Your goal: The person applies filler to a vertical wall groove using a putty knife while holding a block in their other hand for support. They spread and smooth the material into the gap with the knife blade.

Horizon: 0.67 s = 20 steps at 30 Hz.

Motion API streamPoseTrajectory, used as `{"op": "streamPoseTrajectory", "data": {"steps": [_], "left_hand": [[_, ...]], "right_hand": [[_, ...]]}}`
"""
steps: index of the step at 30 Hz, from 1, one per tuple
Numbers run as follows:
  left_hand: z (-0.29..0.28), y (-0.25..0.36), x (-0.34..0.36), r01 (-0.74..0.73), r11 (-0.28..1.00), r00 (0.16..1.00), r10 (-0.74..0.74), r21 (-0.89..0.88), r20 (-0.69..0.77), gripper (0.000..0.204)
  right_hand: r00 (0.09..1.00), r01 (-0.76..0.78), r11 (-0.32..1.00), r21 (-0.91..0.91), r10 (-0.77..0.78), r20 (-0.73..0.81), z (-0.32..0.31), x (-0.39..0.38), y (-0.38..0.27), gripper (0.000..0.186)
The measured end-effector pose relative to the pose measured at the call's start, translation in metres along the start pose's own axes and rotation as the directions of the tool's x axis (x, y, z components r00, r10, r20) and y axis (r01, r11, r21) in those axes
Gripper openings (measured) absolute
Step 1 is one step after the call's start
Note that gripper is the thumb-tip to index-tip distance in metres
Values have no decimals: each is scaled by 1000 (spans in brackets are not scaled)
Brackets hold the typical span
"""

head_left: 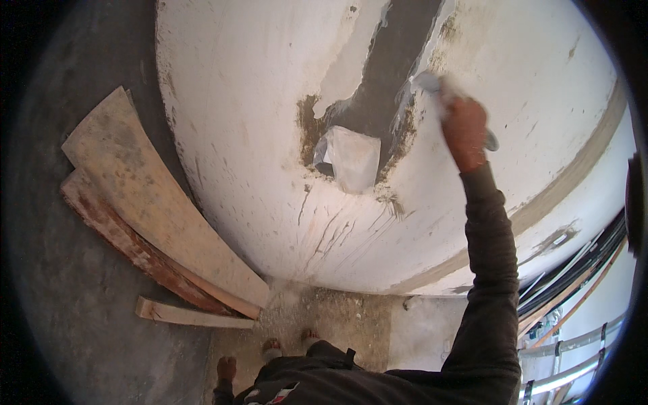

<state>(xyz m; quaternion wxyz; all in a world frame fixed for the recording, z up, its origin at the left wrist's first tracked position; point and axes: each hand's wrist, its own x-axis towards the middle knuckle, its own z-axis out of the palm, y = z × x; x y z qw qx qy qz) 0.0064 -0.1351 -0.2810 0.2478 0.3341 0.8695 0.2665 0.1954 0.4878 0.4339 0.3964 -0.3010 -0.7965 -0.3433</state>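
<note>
My right hand [464, 128] is raised to a white wall [270, 88] and closed around the handle of a scraper [426, 82]. Hand and tool are smeared by motion. The grey blade meets the right edge of a long dark grey strip [391, 61], where the white coat ends in a ragged line. At the strip's lower end, a crumpled whitish plastic sheet [356, 160] covers an opening or box in the wall. Low at my left side hangs my left hand [227, 368], away from the wall; its fingers are too small to make out.
Curved-looking boards [155, 189] and a short timber piece [192, 314] lean or lie by the wall's left end. My bare feet [271, 349] stand on the dusty floor [351, 317]. Black cables or pipes [574, 270] and metal rails [574, 371] are at the right.
</note>
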Motion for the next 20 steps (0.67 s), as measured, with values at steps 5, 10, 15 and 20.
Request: {"op": "streamPoseTrajectory", "data": {"steps": [5,10,15,20], "left_hand": [[2,-32,-4,-208,948,972,227,242,-54,21],[9,-15,-6,-236,877,971,228,418,69,2],[22,-36,-4,32,993,996,-41,-115,-81,8],[15,-22,4,528,811,849,-507,-250,148,38]], "right_hand": [[986,138,990,-40,-133,98,-4,6,9,34],[998,-14,1000,-6,14,59,-6,7,-4,35],[982,169,986,-4,-168,85,7,-5,11,33],[971,90,966,-242,-31,237,16,0,24,37]]}}
